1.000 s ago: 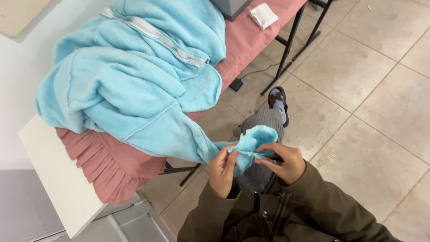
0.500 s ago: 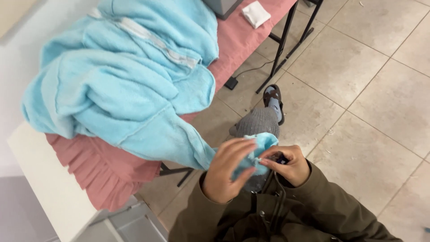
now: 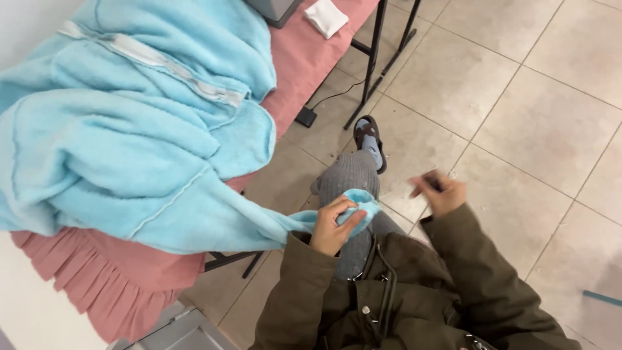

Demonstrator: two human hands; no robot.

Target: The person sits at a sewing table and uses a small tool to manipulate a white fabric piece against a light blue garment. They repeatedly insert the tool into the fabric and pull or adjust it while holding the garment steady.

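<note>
A person in an olive jacket sits low in the frame. The left hand (image 3: 334, 223) is closed around the end of a sleeve belonging to a light blue fleece garment (image 3: 129, 129), thumb and fingers pinching the fabric just above the knee in grey ribbed leggings (image 3: 350, 178). The garment itself is heaped across the upper left of the frame, its white zipper strip (image 3: 155, 61) running diagonally over the folds, and the sleeve stretches from that heap down to the hand.

The right hand (image 3: 440, 193), right of centre, is lifted off the cloth and blurred; something small and dark seems pinched at its fingertips, though I cannot tell what it is or how tightly it is held.

The garment lies on a table covered by a pink cloth (image 3: 97, 285) with a ruffled edge. A folded white cloth (image 3: 326, 16) sits at the top of the frame on that same table. A foot in a dark slipper (image 3: 369, 139) rests on the beige tiled floor (image 3: 518, 116).
</note>
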